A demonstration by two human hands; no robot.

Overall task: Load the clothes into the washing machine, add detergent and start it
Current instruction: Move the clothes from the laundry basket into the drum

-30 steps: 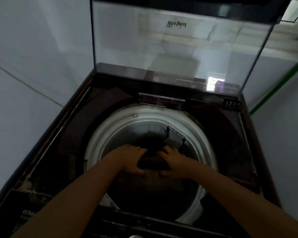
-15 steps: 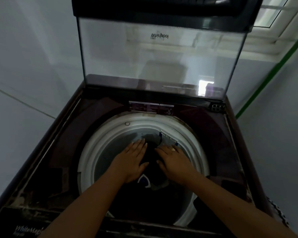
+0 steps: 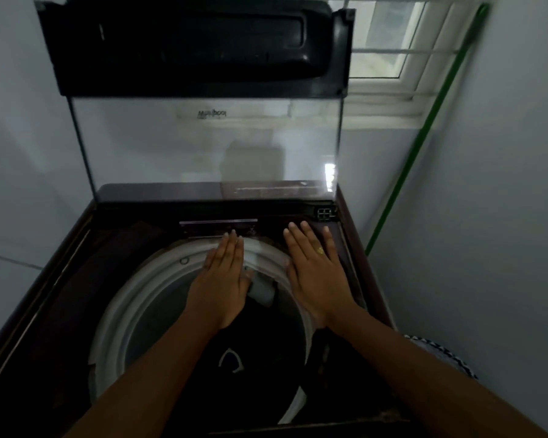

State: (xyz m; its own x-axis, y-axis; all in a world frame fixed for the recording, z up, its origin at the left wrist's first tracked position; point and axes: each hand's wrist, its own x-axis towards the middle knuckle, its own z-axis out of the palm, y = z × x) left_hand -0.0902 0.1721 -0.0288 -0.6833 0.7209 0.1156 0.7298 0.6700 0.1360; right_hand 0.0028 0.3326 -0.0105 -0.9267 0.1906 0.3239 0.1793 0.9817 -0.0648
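Mirrored Whirlpool logo [image 3: 212,114] on raised lid [image 3: 159,147]

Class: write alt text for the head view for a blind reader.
A left hand and right hand, both open and flat, are held over the far rim of a top-loading washing machine. Its drum holds dark clothes; its glass lid stands raised.

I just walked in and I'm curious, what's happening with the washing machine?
A person is at an open top-loading washing machine, its glass lid standing up. Dark clothes lie inside. The left hand and right hand are flat, fingers straight, over the back of the white tub ring, holding nothing. No detergent shows.
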